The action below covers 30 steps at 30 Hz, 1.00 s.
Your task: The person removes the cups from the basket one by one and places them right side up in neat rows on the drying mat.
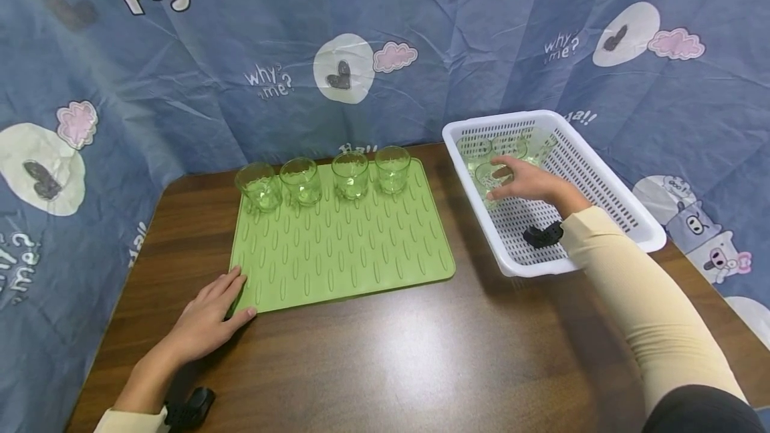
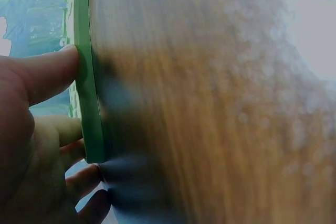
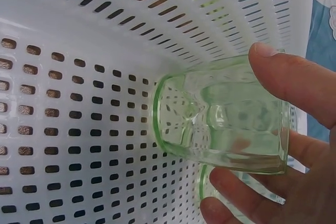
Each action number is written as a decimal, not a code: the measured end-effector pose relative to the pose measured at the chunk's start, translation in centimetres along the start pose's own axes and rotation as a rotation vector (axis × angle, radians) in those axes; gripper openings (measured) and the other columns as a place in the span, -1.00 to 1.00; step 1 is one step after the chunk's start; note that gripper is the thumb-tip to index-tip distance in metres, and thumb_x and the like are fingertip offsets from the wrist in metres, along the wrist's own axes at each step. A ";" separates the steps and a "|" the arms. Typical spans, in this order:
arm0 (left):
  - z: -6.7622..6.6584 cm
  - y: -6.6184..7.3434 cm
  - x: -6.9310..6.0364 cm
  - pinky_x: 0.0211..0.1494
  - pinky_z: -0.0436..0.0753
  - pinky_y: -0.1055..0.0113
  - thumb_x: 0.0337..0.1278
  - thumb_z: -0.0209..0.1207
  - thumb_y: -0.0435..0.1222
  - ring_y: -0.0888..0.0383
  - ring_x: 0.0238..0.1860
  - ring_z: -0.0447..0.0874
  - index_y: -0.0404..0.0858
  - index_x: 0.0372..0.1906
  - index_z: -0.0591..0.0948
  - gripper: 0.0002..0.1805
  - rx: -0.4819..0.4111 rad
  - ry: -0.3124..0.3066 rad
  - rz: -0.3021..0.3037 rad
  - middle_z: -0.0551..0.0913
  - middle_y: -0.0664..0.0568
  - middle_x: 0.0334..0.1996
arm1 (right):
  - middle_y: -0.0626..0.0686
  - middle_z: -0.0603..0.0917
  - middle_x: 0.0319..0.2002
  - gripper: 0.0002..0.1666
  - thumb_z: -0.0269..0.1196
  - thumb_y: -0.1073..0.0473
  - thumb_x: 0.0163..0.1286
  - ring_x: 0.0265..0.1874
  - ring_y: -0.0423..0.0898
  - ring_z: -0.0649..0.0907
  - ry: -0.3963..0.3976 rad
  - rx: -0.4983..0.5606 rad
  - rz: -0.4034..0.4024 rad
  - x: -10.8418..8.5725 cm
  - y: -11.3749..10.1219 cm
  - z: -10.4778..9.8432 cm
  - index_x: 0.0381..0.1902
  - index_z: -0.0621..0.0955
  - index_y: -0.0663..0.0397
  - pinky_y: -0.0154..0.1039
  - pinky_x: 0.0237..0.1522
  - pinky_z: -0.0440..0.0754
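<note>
Inside the white basket, the right hand point(image 1: 529, 182) has its thumb and curled fingers round a clear green glass point(image 1: 490, 182); the right wrist view shows this glass point(image 3: 226, 116) with its base at the basket floor. Several other glasses point(image 1: 508, 147) stand behind it. The left hand point(image 1: 207, 319) rests at the near left corner of the green mat point(image 1: 343, 246), thumb and fingers touching its edge point(image 2: 86, 77). Along the mat's far side stands a row of several green glasses point(image 1: 351, 176), the leftmost point(image 1: 260, 187) at the mat's corner.
The perforated basket point(image 1: 577, 266) stands on the right of the brown wooden table point(image 1: 385, 359). A blue printed cloth point(image 1: 397, 105) hangs behind the table and at both sides. Black bands with small devices point(image 1: 544, 235) are on both wrists.
</note>
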<state>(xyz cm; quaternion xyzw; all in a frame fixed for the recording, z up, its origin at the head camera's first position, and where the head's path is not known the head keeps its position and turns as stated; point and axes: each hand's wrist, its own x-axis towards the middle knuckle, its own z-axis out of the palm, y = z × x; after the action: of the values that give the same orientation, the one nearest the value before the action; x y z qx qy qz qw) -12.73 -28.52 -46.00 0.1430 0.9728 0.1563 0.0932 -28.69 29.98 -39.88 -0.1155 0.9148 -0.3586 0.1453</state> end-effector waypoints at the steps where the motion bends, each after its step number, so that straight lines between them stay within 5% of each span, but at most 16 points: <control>1: 0.0 0.0 0.0 0.18 0.22 -0.54 0.41 0.07 0.07 -0.46 0.46 0.07 -0.45 0.51 0.16 -0.15 -0.003 -0.003 0.001 0.06 -0.36 0.54 | 0.47 0.39 0.35 0.05 0.42 0.13 0.22 0.27 0.39 0.51 0.004 -0.012 0.001 -0.1 0.0 0.0 0.52 0.13 0.26 0.22 0.30 0.45; 17: 0.2 -0.2 0.1 0.20 0.20 -0.53 0.41 0.06 0.08 -0.45 0.46 0.06 -0.44 0.52 0.15 -0.14 -0.006 0.004 0.009 0.05 -0.35 0.55 | 0.35 0.44 0.37 0.02 0.40 0.08 0.26 0.28 0.30 0.53 0.124 -0.015 -0.011 -1.2 -1.1 -1.1 0.55 0.15 0.11 0.18 0.28 0.49; 30: 0.1 -0.2 0.0 0.20 0.21 -0.53 0.41 0.06 0.08 -0.46 0.46 0.07 -0.46 0.51 0.16 -0.14 0.006 0.014 0.008 0.07 -0.37 0.53 | 0.31 0.47 0.34 -0.08 0.36 0.07 0.28 0.34 0.22 0.46 0.294 0.066 -0.019 -3.0 -2.2 -1.8 0.46 0.22 0.28 0.13 0.30 0.43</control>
<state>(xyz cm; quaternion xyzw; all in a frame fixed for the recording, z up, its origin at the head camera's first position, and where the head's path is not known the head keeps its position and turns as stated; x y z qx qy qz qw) -12.73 -28.64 -46.12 0.1463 0.9734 0.1546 0.0854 -26.32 30.48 -36.53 -0.0657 0.9127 -0.4031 0.0099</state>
